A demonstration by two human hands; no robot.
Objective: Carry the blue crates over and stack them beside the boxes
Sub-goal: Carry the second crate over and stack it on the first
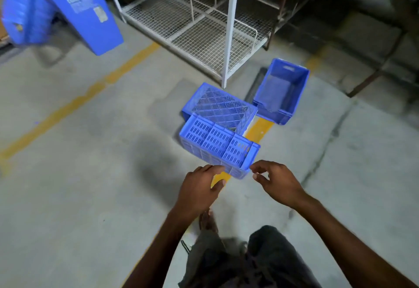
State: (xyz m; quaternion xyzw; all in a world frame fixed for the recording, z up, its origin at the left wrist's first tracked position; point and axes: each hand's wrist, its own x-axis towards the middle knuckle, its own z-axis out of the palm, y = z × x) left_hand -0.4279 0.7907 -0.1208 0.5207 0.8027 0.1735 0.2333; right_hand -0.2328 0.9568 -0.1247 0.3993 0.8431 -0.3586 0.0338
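Blue slotted crate (218, 146) sits on the concrete floor (79, 185) at centre frame, lying across a yellow floor line (258, 129); its near rim is right at your fingertips. Your left hand (199, 191) is at the crate's near-left edge, fingers loosely curled with the tips touching or just short of the rim; motion blur means I cannot tell which. Your right hand (275, 182) hovers just beside the near-right corner, fingers half-spread and bent, thumb apart from the rest, gripping nothing. A mesh-sided blue crate (218, 106) lies directly behind the slotted one, touching or overlapping it; a solid-walled blue crate (281, 91) stands upright and open just to the right of that, at centre right. A white wire-mesh rack (192, 22) fills the upper middle, one leg coming down just behind the mesh crate. At upper left a tall blue bin (84, 8) leans tilted, with more blue crates (21, 15) blurred beside it. Your bare foot (207, 220) and dark shorts (249, 262) show at the bottom.
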